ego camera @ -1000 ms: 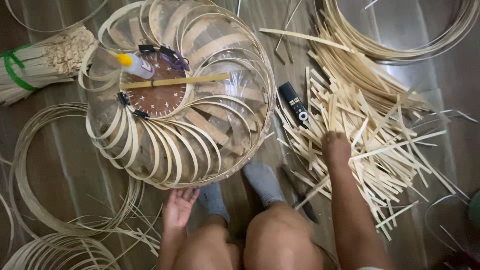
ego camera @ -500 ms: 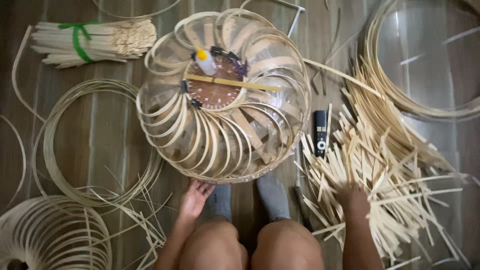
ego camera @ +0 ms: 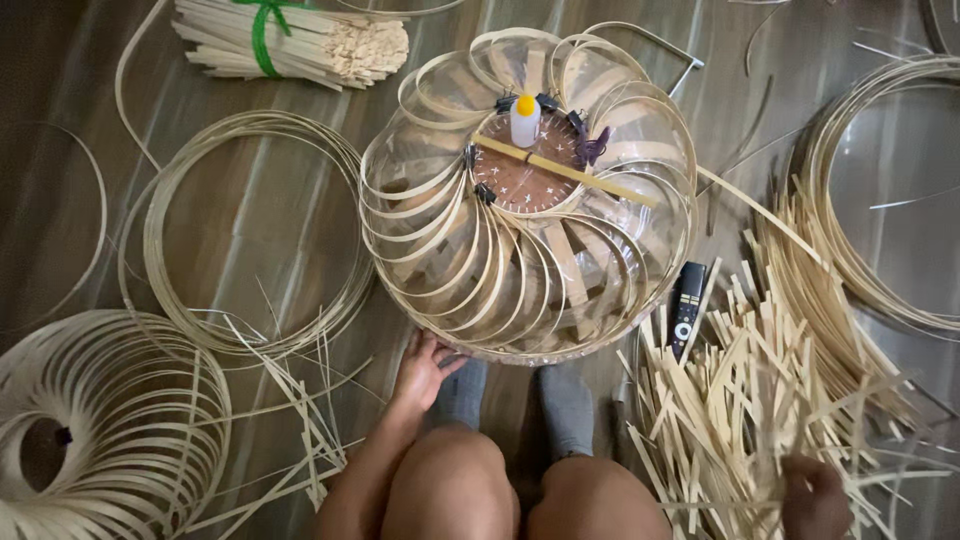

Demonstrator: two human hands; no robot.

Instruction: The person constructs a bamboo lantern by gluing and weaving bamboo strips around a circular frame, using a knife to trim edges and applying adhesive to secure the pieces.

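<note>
A person sits on a wooden floor (ego camera: 250,230) with knees drawn up and grey-socked feet (ego camera: 520,400) set just under the near edge of a round bamboo lampshade frame (ego camera: 530,190), which stands in the middle of the scene, built of thin strips bent into overlapping loops around a dark brown disc (ego camera: 530,175). The left hand (ego camera: 420,372) rests at the near left rim of the frame, fingers spread and touching the outermost loops, not closed around anything. On the disc stands a small white glue bottle (ego camera: 524,120) with a yellow cap, a flat bamboo stick (ego camera: 565,172) lies across it, and black binder clips (ego camera: 482,192) grip its edge. The right hand (ego camera: 815,495) is low at the near right, sunk into a loose pile of short cut bamboo strips (ego camera: 760,400); it is blurred and partly covered, so whether it grips any strips cannot be told. A black remote control (ego camera: 686,305) lies at the far edge of that pile, just right of the frame. To the left lie coiled bamboo hoops (ego camera: 250,230) flat on the floor, and at the near left a second fan of looped strips (ego camera: 100,420). At the far left lies a bundle of strips tied with green ribbon (ego camera: 290,40), and more hoops (ego camera: 880,190) lie at the far right
</note>
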